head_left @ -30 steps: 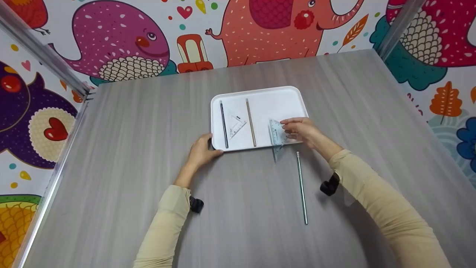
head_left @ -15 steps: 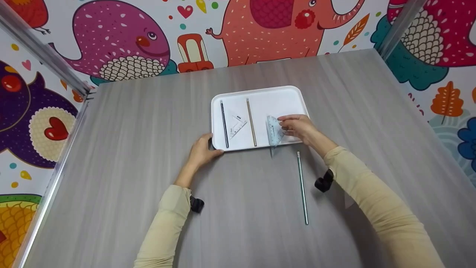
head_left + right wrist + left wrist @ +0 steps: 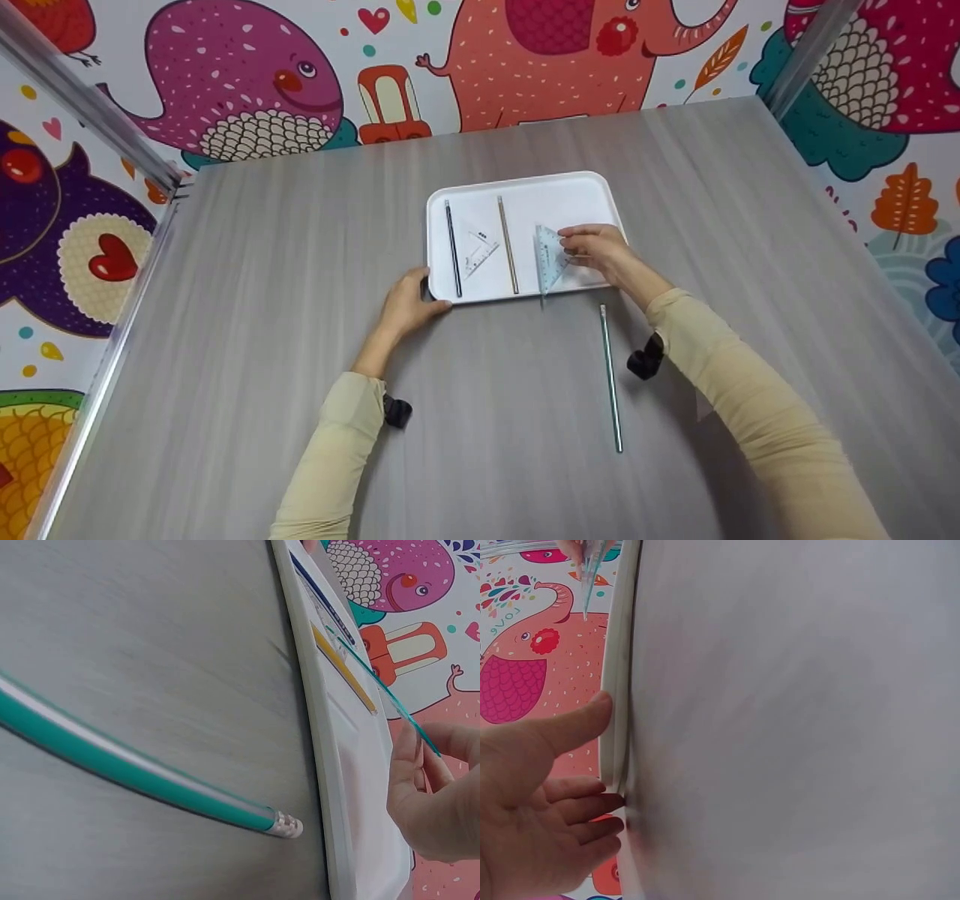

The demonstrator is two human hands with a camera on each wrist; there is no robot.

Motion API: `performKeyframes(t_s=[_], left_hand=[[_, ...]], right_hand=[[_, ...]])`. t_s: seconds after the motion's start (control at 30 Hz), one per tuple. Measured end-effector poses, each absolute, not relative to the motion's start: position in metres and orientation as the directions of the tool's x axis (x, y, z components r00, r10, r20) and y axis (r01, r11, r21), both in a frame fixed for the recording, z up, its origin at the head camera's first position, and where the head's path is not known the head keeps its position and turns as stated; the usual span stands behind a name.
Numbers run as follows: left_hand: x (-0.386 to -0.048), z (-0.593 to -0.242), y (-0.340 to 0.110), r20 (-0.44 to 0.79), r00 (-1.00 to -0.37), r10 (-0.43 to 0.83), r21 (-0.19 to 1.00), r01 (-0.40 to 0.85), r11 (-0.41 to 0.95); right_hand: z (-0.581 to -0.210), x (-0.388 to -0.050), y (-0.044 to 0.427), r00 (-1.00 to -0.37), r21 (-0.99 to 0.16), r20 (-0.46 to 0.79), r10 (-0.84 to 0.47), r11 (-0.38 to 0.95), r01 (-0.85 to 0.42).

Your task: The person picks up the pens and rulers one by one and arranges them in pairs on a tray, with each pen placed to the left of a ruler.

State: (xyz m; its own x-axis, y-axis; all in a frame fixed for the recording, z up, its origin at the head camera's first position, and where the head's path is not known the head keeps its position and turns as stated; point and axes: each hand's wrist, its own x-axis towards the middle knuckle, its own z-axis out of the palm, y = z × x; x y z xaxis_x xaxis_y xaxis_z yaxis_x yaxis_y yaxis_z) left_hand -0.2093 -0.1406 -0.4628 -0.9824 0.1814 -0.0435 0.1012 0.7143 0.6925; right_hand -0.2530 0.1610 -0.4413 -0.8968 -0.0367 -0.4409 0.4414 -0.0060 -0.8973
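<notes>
A white tray (image 3: 577, 196) holds a dark pencil (image 3: 453, 247), a clear set square (image 3: 480, 253) and a gold-yellow pencil (image 3: 508, 246). My right hand (image 3: 604, 251) pinches a transparent bluish triangle (image 3: 551, 259) above the tray's right part; in the right wrist view the triangle (image 3: 397, 703) appears edge-on between thumb and fingers of the hand (image 3: 442, 795). At the tray's near left corner rests my left hand (image 3: 407, 304), thumb along the near rim. The left wrist view shows this hand (image 3: 547, 802) touching the tray edge (image 3: 617, 690), fingers loosely bent.
A green pencil (image 3: 611, 379) lies on the grey wooden table (image 3: 480, 420), in front of the tray's right side; its eraser end (image 3: 288, 825) is near the tray. Walls with cartoon animals (image 3: 555, 67) stand behind and at both sides.
My right hand and the bluish triangle have moved slightly left and away from me, further over the tray. The left hand, tray and pencils have stayed in place.
</notes>
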Motion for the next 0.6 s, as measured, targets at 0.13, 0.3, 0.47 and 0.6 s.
performKeyframes(t_s=[0.13,0.3,0.47,0.6], left_hand=[[-0.210,-0.464,-0.141,-0.046,-0.983,0.179,0.694,0.097,0.714],[-0.210,-0.463,-0.140,-0.056,-0.983,0.176,0.695,0.088,0.713],[-0.210,-0.463,-0.140,-0.060,-0.981,0.187,0.697,0.093,0.711],[-0.209,-0.463,-0.140,-0.061,-0.981,0.185,0.698,0.090,0.710]], right_hand=[[-0.440,-0.257,0.160,-0.901,-0.902,-0.432,-0.027,0.017,0.432],[-0.438,-0.262,0.157,-0.907,-0.906,-0.421,-0.001,0.043,0.421],[-0.438,-0.267,0.156,-0.907,-0.906,-0.421,0.009,0.050,0.421],[-0.439,-0.269,0.154,-0.909,-0.908,-0.416,0.012,0.052,0.416]])
